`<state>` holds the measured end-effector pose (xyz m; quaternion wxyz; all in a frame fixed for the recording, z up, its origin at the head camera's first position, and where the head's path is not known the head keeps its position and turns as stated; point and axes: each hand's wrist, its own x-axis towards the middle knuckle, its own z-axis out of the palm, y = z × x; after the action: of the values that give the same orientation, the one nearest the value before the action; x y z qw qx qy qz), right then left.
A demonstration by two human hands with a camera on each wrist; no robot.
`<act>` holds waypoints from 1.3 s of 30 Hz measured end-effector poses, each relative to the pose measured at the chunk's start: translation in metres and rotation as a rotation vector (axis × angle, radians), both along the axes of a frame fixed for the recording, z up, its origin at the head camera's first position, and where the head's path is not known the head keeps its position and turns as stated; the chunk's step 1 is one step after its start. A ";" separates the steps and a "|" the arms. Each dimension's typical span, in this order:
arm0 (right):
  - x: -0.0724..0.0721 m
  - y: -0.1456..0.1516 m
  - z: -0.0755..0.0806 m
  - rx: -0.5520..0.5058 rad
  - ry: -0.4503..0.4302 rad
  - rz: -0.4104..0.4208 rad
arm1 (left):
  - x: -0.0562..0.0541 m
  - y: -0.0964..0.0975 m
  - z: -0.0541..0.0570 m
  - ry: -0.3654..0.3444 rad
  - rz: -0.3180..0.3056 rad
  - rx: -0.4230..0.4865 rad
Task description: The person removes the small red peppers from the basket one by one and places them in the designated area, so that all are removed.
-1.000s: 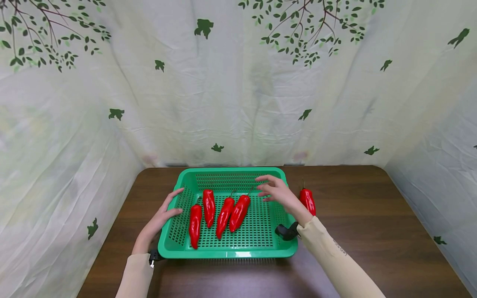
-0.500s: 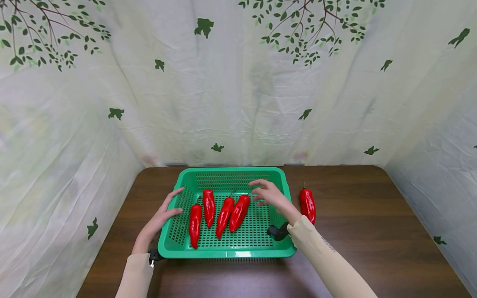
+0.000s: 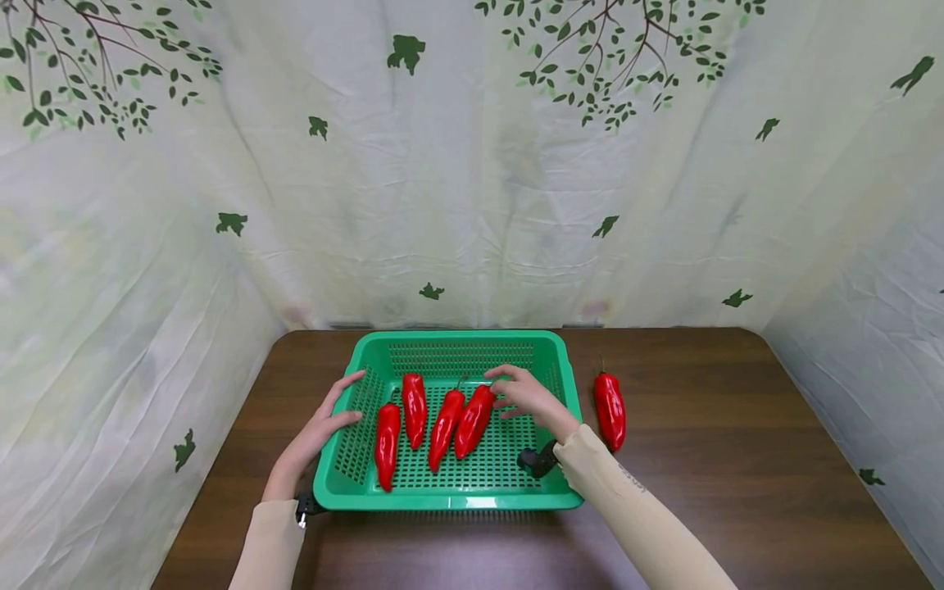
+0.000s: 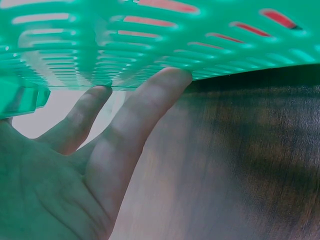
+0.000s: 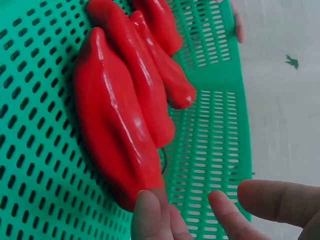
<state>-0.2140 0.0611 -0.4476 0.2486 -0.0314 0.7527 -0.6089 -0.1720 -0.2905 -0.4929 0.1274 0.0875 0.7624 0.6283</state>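
Observation:
A green plastic basket (image 3: 472, 501) with slotted walls stands on the table. Several red peppers (image 3: 445, 428) lie in it, mostly in its left and middle parts. My left hand (image 3: 317, 430) rests at the basket's left side, its fingers spread along the outer wall in the left wrist view. Over the basket, my right hand (image 3: 527, 397) reaches in from the right, fingers relaxed and apart. Its fingertips are at the stem end of the rightmost pepper (image 5: 117, 130), whose stem they hide. No closed grip on it shows.
Outside the basket, to its right, another red pepper (image 3: 610, 411) lies on the brown wooden table (image 3: 708, 459). A pale leaf-patterned curtain (image 3: 472, 205) surrounds the back and sides. The right forearm passes over the basket's right rim.
My right hand has moved left and a little nearer, from the basket's right part to the rightmost pepper's stem end. The left hand and the peppers have stayed in place.

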 end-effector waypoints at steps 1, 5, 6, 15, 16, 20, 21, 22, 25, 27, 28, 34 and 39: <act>0.000 -0.001 -0.001 0.002 -0.002 -0.001 | 0.000 0.000 0.000 0.001 0.001 -0.002; 0.000 -0.003 -0.005 0.015 -0.013 -0.003 | -0.001 0.000 -0.001 0.000 0.001 -0.005; 0.000 -0.004 -0.005 0.020 -0.015 -0.001 | -0.001 -0.001 -0.001 -0.001 0.002 -0.006; 0.001 -0.007 -0.012 0.045 -0.023 0.061 | -0.001 0.000 -0.001 0.009 0.006 -0.023; 0.001 -0.007 -0.013 0.047 -0.024 0.065 | -0.001 0.000 -0.001 0.009 0.005 -0.024; 0.001 -0.009 -0.015 0.064 -0.027 0.076 | -0.001 0.000 0.000 0.005 0.006 -0.022; 0.001 -0.010 -0.015 0.071 -0.025 0.081 | 0.000 0.000 0.000 0.003 0.007 -0.020; 0.001 -0.011 -0.015 0.077 -0.026 0.088 | 0.000 0.001 0.000 0.001 0.008 -0.020; 0.001 -0.013 -0.015 0.099 -0.017 0.111 | 0.001 0.001 0.001 -0.001 0.011 -0.017; 0.001 -0.014 -0.016 0.113 -0.015 0.125 | 0.001 0.001 0.001 -0.003 0.011 -0.015; 0.001 -0.015 -0.016 0.120 -0.013 0.131 | 0.001 0.001 0.002 -0.002 0.011 -0.014; -0.001 -0.018 -0.021 0.153 0.005 0.146 | 0.002 0.001 0.002 -0.001 0.008 -0.005; -0.001 -0.020 -0.023 0.177 0.050 0.145 | 0.002 0.001 0.002 -0.003 0.004 -0.001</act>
<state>-0.2154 0.0408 -0.4711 0.2749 -0.0788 0.8053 -0.5194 -0.1703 -0.2897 -0.4912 0.1273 0.0848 0.7626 0.6285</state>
